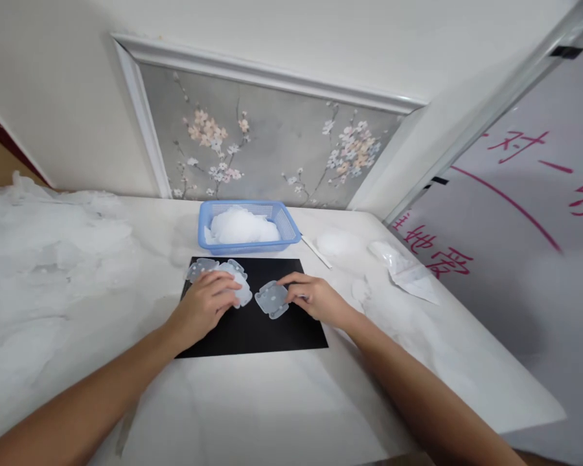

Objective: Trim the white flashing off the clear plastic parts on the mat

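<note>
A black mat (267,340) lies on the marble-patterned table, with thin translucent plastic pieces on and above it. My right hand (313,298) pinches the right edge of one piece (272,299), squarish with rounded tabs and small pale dots. To its left, my left hand (206,301) curls its fingers over a whiter plastic piece (244,292) and grips it; the fingers cover part of it. Just beyond that hand, another translucent piece (203,266) rests near the mat's far left corner. Whether the pieces by my left hand overlap in a stack, I cannot tell.
Behind the mat stands a blue basket (233,248) holding white, cloudy-looking pieces. A thin white stick (317,252) lies beside it. Clear plastic packaging (403,268) is at the right, and a large heap of translucent sheets (43,239) covers the left. A wall closes the back.
</note>
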Tool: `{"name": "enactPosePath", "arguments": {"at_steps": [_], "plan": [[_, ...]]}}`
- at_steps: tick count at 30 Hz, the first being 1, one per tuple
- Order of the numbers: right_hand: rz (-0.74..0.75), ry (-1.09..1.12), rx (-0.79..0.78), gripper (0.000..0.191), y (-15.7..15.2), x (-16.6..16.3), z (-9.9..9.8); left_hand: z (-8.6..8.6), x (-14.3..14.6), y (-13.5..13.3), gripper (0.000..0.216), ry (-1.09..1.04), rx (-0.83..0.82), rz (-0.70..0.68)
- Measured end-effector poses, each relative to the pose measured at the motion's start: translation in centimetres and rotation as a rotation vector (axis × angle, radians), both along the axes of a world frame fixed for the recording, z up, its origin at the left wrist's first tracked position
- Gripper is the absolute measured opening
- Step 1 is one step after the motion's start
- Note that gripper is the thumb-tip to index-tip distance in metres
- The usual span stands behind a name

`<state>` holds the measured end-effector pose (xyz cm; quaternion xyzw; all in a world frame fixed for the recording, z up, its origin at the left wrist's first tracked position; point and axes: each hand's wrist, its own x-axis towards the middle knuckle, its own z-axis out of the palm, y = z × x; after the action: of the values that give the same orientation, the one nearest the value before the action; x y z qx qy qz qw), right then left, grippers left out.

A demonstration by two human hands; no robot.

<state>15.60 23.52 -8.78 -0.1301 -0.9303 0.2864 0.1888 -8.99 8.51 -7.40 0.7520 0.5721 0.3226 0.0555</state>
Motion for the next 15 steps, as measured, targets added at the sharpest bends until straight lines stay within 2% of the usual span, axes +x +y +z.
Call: {"name": "enactPosePath", "arguments": {"at_steps": [4, 7, 9, 10, 13, 15], "plan": [[0.009, 0.001, -0.066, 0.023, 0.8, 0.0, 0.2, 0.1, 0.7, -0.2, 0.026, -0.06, -0.136, -0.233], [0.021, 0.007, -0.088, 0.019, 0.8, 0.1, 0.3, 0.3, 0.4, -0.2, 0.024, -0.131, -0.215, -0.29], [0.029, -0.001, -0.098, 0.015, 0.7, 0.2, 0.5, 0.4, 0.1, -0.2, 0.012, -0.15, -0.249, -0.242], [0.03, -0.008, -0.104, 0.014, 0.7, 0.3, 0.6, 0.6, 0.0, -0.3, 0.016, -0.158, -0.256, -0.198], [0.02, -0.026, -0.127, 0.021, 0.7, 0.5, 0.9, 1.0, -0.2, -0.5, 0.055, -0.174, -0.244, -0.073], [0.008, -0.03, -0.143, 0.03, 0.7, 0.5, 1.1, 1.3, -0.1, -0.6, 0.063, -0.164, -0.246, -0.044]]}}
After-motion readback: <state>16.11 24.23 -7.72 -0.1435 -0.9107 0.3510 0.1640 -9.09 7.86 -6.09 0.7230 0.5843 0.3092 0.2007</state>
